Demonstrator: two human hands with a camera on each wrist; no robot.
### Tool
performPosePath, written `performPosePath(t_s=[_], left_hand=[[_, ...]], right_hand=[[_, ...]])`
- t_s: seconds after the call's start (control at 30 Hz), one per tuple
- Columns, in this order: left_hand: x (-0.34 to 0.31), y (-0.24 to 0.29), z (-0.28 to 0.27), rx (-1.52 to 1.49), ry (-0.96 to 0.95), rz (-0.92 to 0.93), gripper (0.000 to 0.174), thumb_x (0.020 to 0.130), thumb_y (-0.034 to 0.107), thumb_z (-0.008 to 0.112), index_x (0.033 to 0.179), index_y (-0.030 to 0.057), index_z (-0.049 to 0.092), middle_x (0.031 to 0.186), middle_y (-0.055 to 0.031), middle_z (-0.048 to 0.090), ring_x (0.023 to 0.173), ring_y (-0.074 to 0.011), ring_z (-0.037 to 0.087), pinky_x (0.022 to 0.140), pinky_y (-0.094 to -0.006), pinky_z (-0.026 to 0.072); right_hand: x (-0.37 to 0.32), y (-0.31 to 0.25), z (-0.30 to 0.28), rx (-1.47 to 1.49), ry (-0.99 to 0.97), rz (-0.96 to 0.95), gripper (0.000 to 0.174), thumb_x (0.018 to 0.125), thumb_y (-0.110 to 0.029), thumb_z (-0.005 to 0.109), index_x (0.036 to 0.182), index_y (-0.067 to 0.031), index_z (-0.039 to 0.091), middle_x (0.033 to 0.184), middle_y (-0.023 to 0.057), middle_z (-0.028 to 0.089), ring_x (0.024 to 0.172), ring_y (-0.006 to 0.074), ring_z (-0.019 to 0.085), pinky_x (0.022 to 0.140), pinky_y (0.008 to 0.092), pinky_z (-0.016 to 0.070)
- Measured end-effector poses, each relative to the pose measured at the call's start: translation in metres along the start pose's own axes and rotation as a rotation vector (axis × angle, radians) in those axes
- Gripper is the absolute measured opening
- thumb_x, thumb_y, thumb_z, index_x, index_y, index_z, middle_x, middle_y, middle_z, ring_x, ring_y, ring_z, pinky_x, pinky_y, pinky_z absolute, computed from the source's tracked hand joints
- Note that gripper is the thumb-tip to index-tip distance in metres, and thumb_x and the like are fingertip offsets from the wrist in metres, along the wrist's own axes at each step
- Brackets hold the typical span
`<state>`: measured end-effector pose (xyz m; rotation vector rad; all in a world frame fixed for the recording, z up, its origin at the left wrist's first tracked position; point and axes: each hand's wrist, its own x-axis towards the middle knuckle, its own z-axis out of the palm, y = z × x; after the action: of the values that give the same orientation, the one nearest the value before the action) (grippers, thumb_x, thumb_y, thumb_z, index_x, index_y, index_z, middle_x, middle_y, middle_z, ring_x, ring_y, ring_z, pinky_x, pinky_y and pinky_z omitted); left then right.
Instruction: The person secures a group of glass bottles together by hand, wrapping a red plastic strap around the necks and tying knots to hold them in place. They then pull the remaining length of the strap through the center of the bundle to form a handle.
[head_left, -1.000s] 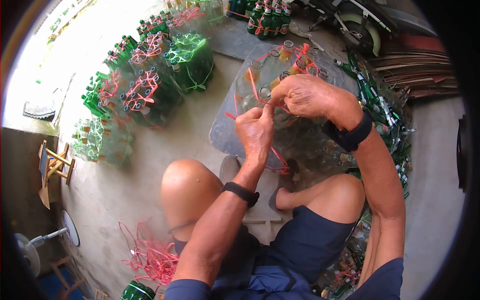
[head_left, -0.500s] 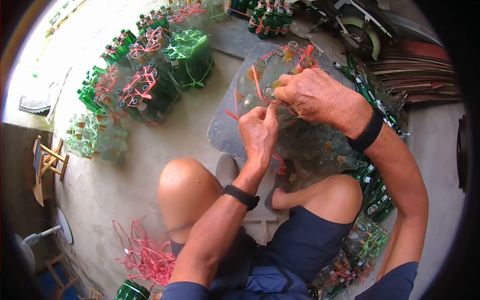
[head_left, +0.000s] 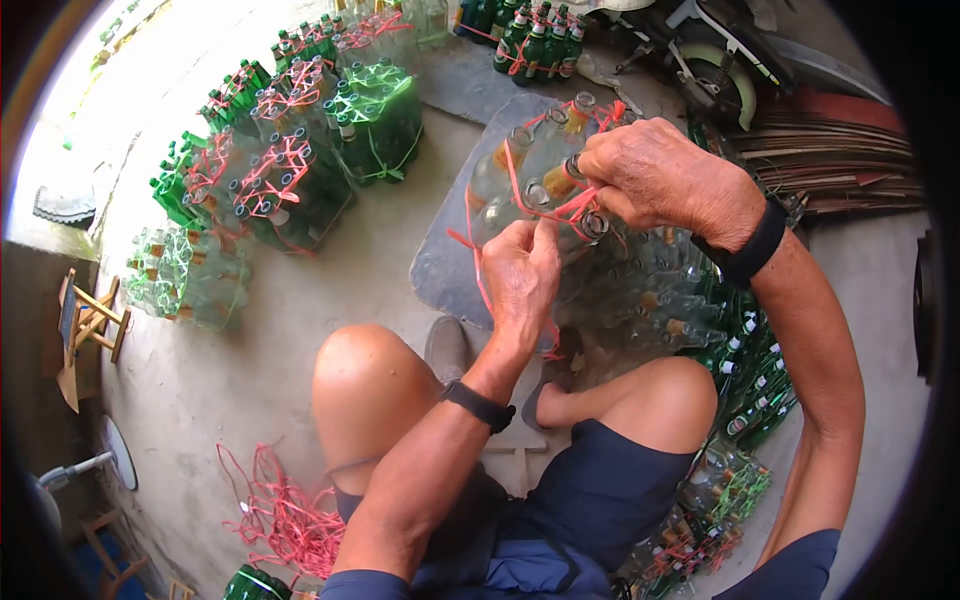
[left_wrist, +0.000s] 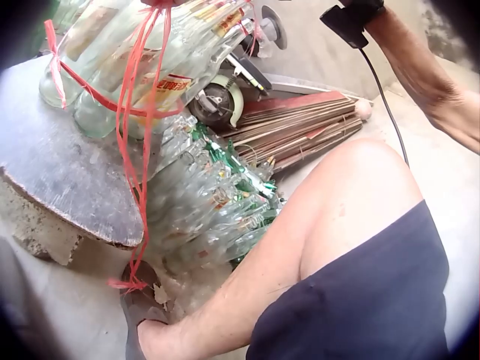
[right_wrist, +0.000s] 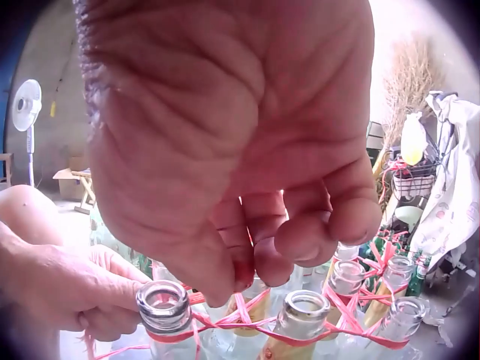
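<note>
A bundle of clear glass bottles (head_left: 492,212) stands on a grey slab (head_left: 440,265), with red plastic string (head_left: 570,208) running round the bottles and between their necks. My left hand (head_left: 520,275) pinches the string at the bundle's near side; strands (left_wrist: 131,150) hang from it down past the slab in the left wrist view. Over the bottle mouths, my right hand (head_left: 665,180) has its fingers curled and pinches red string between thumb and fingers. Close beside the left hand's fingers is a bottle mouth (right_wrist: 163,300) in the right wrist view.
Tied bottle bundles (head_left: 290,180) stand at the left, and green bottles (head_left: 540,45) at the back. Loose bottles (head_left: 670,290) lie to the right of the slab. A red string heap (head_left: 285,520) lies by the left leg. Flattened cardboard (head_left: 830,150) and a motorbike (head_left: 715,70) are at the back right.
My right hand has moved right, away from the left hand, drawing red string across the bottle necks. The left hand stays near the bundle's near side, slightly lower.
</note>
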<state>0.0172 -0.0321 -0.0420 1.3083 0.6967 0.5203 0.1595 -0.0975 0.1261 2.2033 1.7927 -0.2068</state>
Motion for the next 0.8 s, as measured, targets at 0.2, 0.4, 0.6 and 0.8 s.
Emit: performPosePath(t_s=[0.2, 0.4, 0.6, 0.8], left_hand=[[-0.003, 0.002, 0.002, -0.020, 0.004, 0.035, 0.032, 0.101, 0.017, 0.066, 0.081, -0.0075, 0.068, 0.059, -0.0002, 0.055, 0.059, -0.0068, 0.047, 0.052, -0.0330, 0.0404], [-0.009, 0.009, 0.005, -0.086, -0.018, 0.044, 0.026, 0.105, 0.016, 0.064, 0.096, -0.0069, 0.072, 0.069, 0.0035, 0.060, 0.065, -0.0051, 0.048, 0.055, -0.0298, 0.0407], [-0.009, 0.008, 0.008, -0.151, -0.016, 0.055, 0.023, 0.107, 0.015, 0.062, 0.105, -0.0051, 0.074, 0.075, 0.0057, 0.060, 0.068, -0.0033, 0.047, 0.057, -0.0267, 0.0396], [-0.010, 0.013, 0.011, -0.171, -0.006, 0.051, 0.023, 0.108, 0.015, 0.062, 0.104, -0.0051, 0.073, 0.074, 0.0058, 0.059, 0.067, -0.0028, 0.046, 0.056, -0.0261, 0.0381]], right_hand=[[0.001, 0.020, 0.004, 0.060, 0.025, 0.099, 0.018, 0.087, -0.019, 0.063, 0.087, -0.0026, 0.070, 0.084, 0.0230, 0.071, 0.092, 0.0435, 0.071, 0.081, 0.0519, 0.0576], [0.008, 0.031, 0.022, 0.139, 0.145, 0.113, 0.021, 0.090, -0.022, 0.066, 0.092, -0.0005, 0.066, 0.088, 0.0243, 0.071, 0.091, 0.0458, 0.069, 0.080, 0.0542, 0.0556], [0.015, 0.041, 0.033, 0.207, 0.251, 0.039, 0.019, 0.090, -0.016, 0.070, 0.091, 0.0015, 0.061, 0.087, 0.0235, 0.069, 0.091, 0.0475, 0.067, 0.077, 0.0556, 0.0524], [0.022, 0.041, 0.036, 0.258, 0.278, 0.033, 0.022, 0.086, -0.016, 0.073, 0.090, 0.0012, 0.060, 0.089, 0.0223, 0.068, 0.092, 0.0461, 0.066, 0.078, 0.0533, 0.0517]])
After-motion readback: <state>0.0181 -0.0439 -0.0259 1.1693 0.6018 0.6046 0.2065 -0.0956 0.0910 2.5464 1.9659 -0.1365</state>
